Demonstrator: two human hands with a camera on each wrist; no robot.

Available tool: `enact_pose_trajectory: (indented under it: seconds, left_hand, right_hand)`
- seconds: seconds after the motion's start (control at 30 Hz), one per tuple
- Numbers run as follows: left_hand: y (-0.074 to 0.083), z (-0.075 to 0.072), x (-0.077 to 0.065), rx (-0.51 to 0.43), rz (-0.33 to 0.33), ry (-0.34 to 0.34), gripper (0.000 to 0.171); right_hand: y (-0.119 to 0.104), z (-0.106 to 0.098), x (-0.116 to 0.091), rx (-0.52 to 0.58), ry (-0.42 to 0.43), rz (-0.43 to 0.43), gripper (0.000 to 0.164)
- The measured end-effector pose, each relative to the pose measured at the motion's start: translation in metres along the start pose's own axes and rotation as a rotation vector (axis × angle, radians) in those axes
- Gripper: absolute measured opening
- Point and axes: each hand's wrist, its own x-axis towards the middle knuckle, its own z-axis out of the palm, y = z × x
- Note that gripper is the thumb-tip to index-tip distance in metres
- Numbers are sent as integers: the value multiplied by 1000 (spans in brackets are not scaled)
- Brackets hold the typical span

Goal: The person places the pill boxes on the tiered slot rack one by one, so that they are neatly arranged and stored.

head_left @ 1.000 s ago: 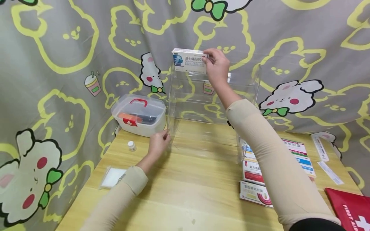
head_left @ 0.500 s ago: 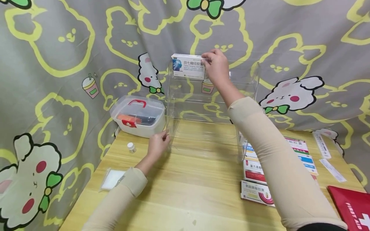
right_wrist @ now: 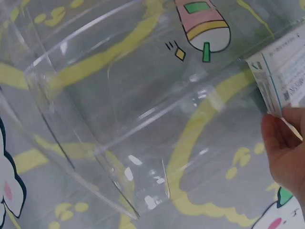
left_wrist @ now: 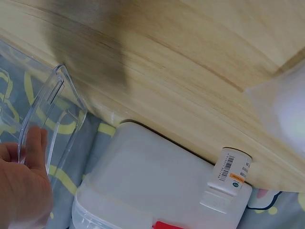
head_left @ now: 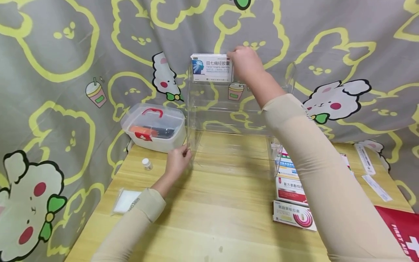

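Observation:
A white medicine box [head_left: 212, 68] with a blue picture stands at the left end of the top tier of a clear acrylic display rack [head_left: 229, 125]. My right hand [head_left: 246, 64] is at the box's right end; in the right wrist view its fingers [right_wrist: 272, 136] pinch the box's edge. My left hand [head_left: 178, 162] holds the rack's left side low down. Seen from the left wrist, thumb and fingers [left_wrist: 34, 148] lie on either side of the clear side panel [left_wrist: 59, 95]. The right fingertips are partly hidden in the head view.
Left of the rack stands a clear-lidded first aid box [head_left: 154, 127], with a small white bottle [head_left: 147, 164] and a white packet [head_left: 126, 201] nearer. Several medicine boxes [head_left: 294, 214] lie right, partly behind my right arm. A red first aid pouch [head_left: 402, 229] lies at the right edge.
The medicine box has come down a little relative to the rack's top tier, with my right hand still at its right end. My left hand stays on the rack's side. The head view has shifted slightly.

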Motion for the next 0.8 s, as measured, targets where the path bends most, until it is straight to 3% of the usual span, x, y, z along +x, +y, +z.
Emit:
enact_pose_trajectory:
  seconds: [0.1, 0.2, 0.3, 0.43, 0.63, 0.8]
  left_hand:
    - [0, -1, 1, 11, -8, 1, 16]
    - [0, -2, 3, 9, -5, 8, 14]
    - [-1, 1, 3, 7, -4, -11, 11]
    - [-3, 5, 1, -6, -56, -57, 13]
    - [-7, 5, 2, -23, -104, -60, 21]
    - [-12, 2, 5, -18, -110, -70, 24]
  right_hand:
    - [1, -5, -5, -16, -115, -9, 51]
    - [7, -9, -12, 18, -176, -32, 66]
    - [16, -13, -23, 103, -163, -42, 70]
    - [24, -21, -41, 176, -106, -63, 63]
    - [45, -26, -74, 109, 7, -122, 51]
    - [75, -14, -107, 126, -24, -106, 47]
